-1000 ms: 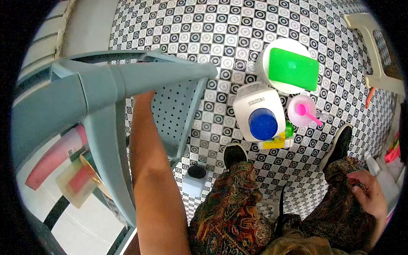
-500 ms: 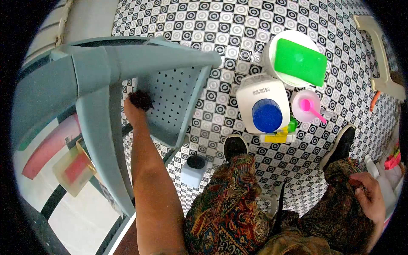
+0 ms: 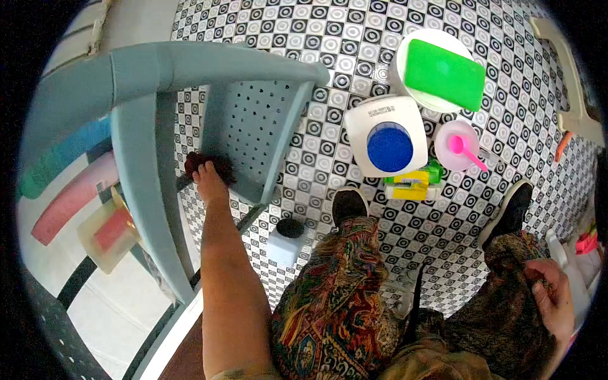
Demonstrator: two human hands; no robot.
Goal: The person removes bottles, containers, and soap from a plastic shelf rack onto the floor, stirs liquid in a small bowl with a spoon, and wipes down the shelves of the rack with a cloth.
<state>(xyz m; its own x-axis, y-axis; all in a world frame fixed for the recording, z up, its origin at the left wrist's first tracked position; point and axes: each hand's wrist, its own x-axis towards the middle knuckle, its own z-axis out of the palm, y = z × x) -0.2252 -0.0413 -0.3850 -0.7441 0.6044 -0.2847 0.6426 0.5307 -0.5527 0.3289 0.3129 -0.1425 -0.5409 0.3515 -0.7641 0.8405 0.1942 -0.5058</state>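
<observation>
My left hand [image 3: 211,182] is closed on a dark brown, rough-textured scrubber [image 3: 223,166]. It presses the scrubber at the near inner end of a perforated tray [image 3: 253,136], part of a grey-blue plastic rack [image 3: 136,152]. Most of the scrubber's underside is hidden. Over on the right, my right hand [image 3: 552,294] rests on the patterned trousers at my right leg, its fingers curled in, and nothing shows in them. Just below the tray, a white bottle with a black cap [image 3: 284,249] stands on the floor near my left forearm.
On the patterned tile floor [image 3: 354,38] stand a white jug with a blue cap [image 3: 389,149], a white tub under a green lid [image 3: 444,75], a small cup with a pink scoop [image 3: 457,145] and a yellow-green packet [image 3: 411,185]. A beige plastic frame [image 3: 570,82] lies at right.
My left hand and the scrubber have moved along the tray toward its near end. The view has tilted slightly, so the floor items sit higher. My right hand stays in place.
</observation>
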